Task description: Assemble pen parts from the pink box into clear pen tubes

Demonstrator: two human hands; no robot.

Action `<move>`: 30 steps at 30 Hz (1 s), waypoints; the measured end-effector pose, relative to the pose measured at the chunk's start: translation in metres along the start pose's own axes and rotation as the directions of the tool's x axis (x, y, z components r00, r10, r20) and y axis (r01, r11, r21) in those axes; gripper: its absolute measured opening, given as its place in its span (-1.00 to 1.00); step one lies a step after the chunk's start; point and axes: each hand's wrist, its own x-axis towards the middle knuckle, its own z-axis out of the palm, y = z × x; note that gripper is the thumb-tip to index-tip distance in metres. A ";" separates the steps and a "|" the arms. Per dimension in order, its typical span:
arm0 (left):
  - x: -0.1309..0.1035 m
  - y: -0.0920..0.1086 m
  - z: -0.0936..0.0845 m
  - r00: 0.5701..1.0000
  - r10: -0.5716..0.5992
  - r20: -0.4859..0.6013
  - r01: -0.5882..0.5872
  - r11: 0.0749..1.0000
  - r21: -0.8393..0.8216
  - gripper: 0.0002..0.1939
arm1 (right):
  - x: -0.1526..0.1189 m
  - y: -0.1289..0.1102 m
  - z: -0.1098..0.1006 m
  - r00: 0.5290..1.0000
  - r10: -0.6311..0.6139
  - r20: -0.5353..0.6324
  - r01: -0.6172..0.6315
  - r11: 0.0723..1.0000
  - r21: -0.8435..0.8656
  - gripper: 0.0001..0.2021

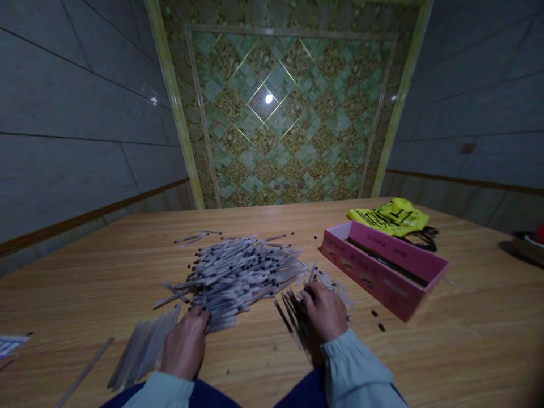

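A large heap of thin clear tubes with dark ends [242, 272] lies in the middle of the wooden table. At the heap's lower left edge is my left hand [187, 341], its fingers curled on or near a tube; its grip is too blurred to make out. Beside it lies a row of clear tubes [142, 348]. My right hand [326, 310] is closed at the heap's right side, fingertips pinched on something too small to name. Dark thin sticks [290, 311] lie just left of it, with small clear pieces [340, 289] beyond.
A pink open box [382, 272] stands at the right, with a yellow bag [393, 217] behind it. Small black caps [381, 327] lie near the box. One long tube [85, 371] rests at the lower left. A dish [529, 247] is at the far right.
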 end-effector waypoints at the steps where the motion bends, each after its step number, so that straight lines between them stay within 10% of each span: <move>1: 0.000 0.001 0.000 1.000 -0.007 0.002 0.007 1.000 0.016 -0.69 | 0.004 0.007 -0.001 1.000 0.008 -0.009 -0.008 1.000 -0.027 -0.81; 8: -0.004 0.005 -0.002 0.999 -0.033 -0.027 0.034 0.999 0.025 -0.68 | 0.003 0.015 0.015 0.991 -0.082 -0.110 0.094 0.990 0.102 -0.83; 12: 0.000 0.020 -0.016 0.970 -0.061 -0.234 -0.023 0.940 -0.341 -0.78 | -0.008 -0.008 0.024 0.966 -0.151 -0.212 0.228 0.883 0.409 -0.82; 14: 0.006 0.034 -0.023 0.941 -0.172 -0.291 -0.078 0.727 -0.683 -0.76 | -0.016 -0.021 0.030 0.966 -0.160 -0.205 0.251 0.783 0.569 -0.82; 16: 0.012 0.050 -0.024 0.955 -0.271 -0.120 -0.045 0.267 -0.963 -0.67 | -0.023 -0.032 0.037 0.979 -0.142 -0.149 0.206 0.676 0.708 -0.81; 18: 0.016 0.062 -0.018 0.969 -0.207 0.134 0.075 -0.272 -0.959 -0.68 | -0.029 -0.039 0.045 0.991 -0.116 -0.071 0.125 0.574 0.809 -0.80; 20: 0.016 0.070 -0.007 0.941 -0.112 0.318 0.188 -0.610 -0.770 -0.75 | -0.033 -0.042 0.053 0.995 -0.095 0.001 0.044 0.474 0.879 -0.79; 23: 0.011 0.075 0.009 0.898 -0.086 0.431 0.222 -0.757 -0.614 -0.81 | -0.036 -0.045 0.063 0.985 -0.101 0.137 -0.104 0.281 0.954 -0.74; 30: 0.003 0.080 0.018 0.918 -0.135 0.372 0.147 -0.757 -0.637 -0.82 | -0.029 -0.046 0.053 0.872 -0.225 0.434 -0.477 -0.200 0.856 -0.54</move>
